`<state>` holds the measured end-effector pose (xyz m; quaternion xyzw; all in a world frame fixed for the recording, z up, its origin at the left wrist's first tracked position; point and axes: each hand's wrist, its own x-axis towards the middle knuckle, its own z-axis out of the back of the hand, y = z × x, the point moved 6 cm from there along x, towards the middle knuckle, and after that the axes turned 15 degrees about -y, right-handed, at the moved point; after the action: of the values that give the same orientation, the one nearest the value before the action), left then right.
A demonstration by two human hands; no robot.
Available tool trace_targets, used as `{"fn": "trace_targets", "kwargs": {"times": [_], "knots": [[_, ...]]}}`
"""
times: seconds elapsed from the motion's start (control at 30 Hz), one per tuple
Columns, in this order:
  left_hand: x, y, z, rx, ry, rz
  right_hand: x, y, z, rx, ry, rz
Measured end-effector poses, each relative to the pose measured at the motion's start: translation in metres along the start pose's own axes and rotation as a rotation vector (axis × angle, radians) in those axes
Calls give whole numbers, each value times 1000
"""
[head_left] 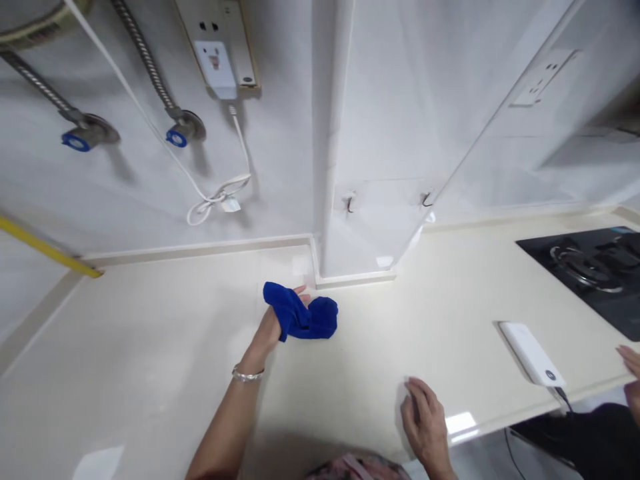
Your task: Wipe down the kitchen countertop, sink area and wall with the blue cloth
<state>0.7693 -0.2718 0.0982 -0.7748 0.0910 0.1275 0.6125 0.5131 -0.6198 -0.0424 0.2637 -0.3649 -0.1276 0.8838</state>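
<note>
A bright blue cloth (320, 319) lies bunched on the pale countertop (380, 347), close to the corner of the wall column. My left hand (273, 323) presses it against the counter, with the cloth draped over the palm and a few fingertips showing past its far side. A silver bracelet (248, 375) circles that wrist. Near the counter's front edge, my right hand (424, 420) rests with fingers loosely bent and thumb apart, holding nothing.
A white power bank (533, 353) with a cable lies near the front edge, before a black gas hob (585, 263). Another person's hand (631, 363) shows at far right. Wall items include valves (183, 130), a plugged-in white cable (220, 195), hooks (349, 202) and a yellow pipe (47, 248).
</note>
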Motion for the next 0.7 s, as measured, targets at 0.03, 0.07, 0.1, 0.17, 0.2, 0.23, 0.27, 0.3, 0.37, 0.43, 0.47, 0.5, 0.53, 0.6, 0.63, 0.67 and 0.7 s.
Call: {"fn": "trace_targets", "kwargs": {"times": [0.03,0.07,0.1,0.17,0.2,0.23,0.27,0.3,0.37,0.43,0.47,0.5,0.53,0.6,0.63,0.67,0.7], "knots": [[-2,-1,7,-15,-13,47,1,0,1,-2,-4,12],[-7,-3,12,-51,-15,88,2,1,1,0,-8,26],[-12,-7,14,-112,-3,120,3,1,1,2,-12,37],[-27,-19,11,-236,68,153,8,1,1,-4,-22,45],[-36,-26,7,-269,113,150,11,4,0,-12,-25,47],[-44,-34,2,-278,152,135,15,9,-2,-8,-19,48],[-52,-41,-3,-270,184,108,20,18,-4,17,-10,45],[-60,-48,-8,-259,208,78,26,30,-6,66,5,36],[-74,-60,-18,-264,233,25,39,69,-10,234,47,19],[-87,-69,-27,-325,256,3,53,120,-12,414,90,32],[-94,-72,-31,-365,273,7,60,147,-13,479,116,61],[-101,-74,-36,-398,298,22,66,174,-12,538,125,103],[-109,-74,-40,-421,330,44,73,197,-11,580,112,145],[-126,-73,-48,-451,414,100,84,230,-10,611,86,227],[-133,-73,-51,-469,464,130,88,239,-9,613,69,265],[-139,-72,-53,-492,516,159,91,245,-10,616,60,299],[-143,-71,-54,-519,568,189,93,246,-9,628,59,324]]}}
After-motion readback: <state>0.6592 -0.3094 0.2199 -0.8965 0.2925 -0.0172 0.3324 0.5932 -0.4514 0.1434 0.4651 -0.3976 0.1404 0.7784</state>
